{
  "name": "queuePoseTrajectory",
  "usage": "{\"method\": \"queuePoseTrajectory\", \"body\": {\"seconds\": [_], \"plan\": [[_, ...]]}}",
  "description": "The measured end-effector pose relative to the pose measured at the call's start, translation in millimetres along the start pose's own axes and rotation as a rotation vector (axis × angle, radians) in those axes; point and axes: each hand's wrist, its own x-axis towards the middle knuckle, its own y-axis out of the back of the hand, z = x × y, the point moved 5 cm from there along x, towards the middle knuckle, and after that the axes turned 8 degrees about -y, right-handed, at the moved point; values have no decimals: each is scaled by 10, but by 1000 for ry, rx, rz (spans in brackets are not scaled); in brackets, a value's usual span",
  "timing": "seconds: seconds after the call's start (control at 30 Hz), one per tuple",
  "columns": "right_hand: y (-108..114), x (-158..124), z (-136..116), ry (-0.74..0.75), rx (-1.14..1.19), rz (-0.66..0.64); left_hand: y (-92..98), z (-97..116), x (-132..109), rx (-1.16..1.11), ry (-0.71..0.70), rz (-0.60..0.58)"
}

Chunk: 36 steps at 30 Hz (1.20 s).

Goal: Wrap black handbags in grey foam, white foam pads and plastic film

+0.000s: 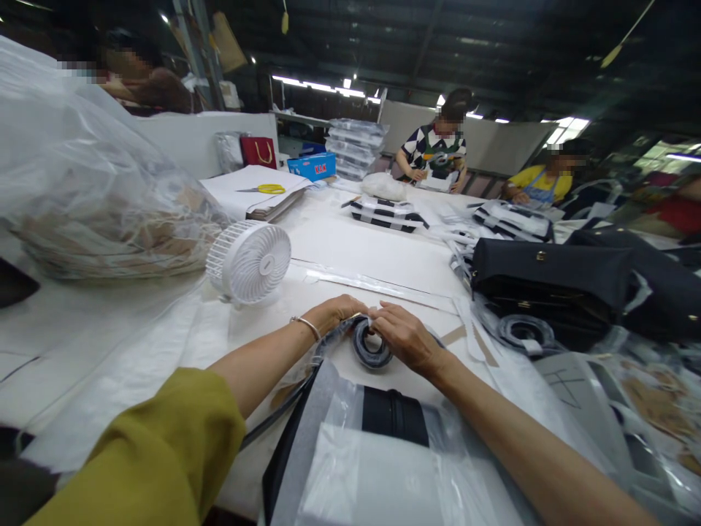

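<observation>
A dark strap [366, 356], wound into a round coil and apparently sleeved in clear plastic, stands on the white table at the middle of the view. My left hand [344, 308] closes on the strap at the coil's upper left. From the right, my right hand [404, 334] grips the coil's upper right side, fingers bent over it. The fingertips of both hands meet at the top and hide part of the strap. A loose length runs down to the left under my left forearm. Close to me lies a black bag [393, 418], partly covered by white wrapping and clear plastic.
A white fan [255, 263] stands left of my hands, near a big plastic sack [109, 175]. Yellow-handled scissors [269, 189] lie on stacked sheets. Black bags [548, 270] and another coiled strap [526, 332] are at right. Co-workers sit across the table.
</observation>
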Motion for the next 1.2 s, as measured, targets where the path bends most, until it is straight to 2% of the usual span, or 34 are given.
{"method": "queuePoseTrajectory", "body": {"seconds": [0.17, 0.27, 0.37, 0.57, 0.63, 0.73, 0.8, 0.9, 1.0, 1.1, 1.2], "plan": [[-46, -47, 60, -1, 40, -71, 29, 2, -5, 151, -87, 123], [-135, -89, 132, -73, 93, -109, 42, 37, -32, 230, -142, 183], [-207, -97, 252, -275, 169, -69, 61, 76, -57, 297, -192, 222], [-348, -60, 441, -866, 427, -96, 56, 83, -72, 342, -202, 215], [-370, -44, 449, -977, 464, -80, 53, 69, -68, 340, -186, 208], [-390, -38, 446, -1056, 471, -44, 59, 44, -63, 332, -158, 205], [-381, -36, 436, -1038, 423, -6, 64, 31, -62, 324, -143, 206], [-360, 4, 375, -842, 292, 10, 69, 18, -57, 311, -126, 208], [-368, 32, 307, -624, 160, -57, 71, 6, -43, 295, -112, 211], [-370, 15, 302, -515, 88, -157, 74, -14, -23, 275, -96, 208], [-347, -20, 308, -433, 128, -235, 76, -38, -10, 255, -81, 205]]}}
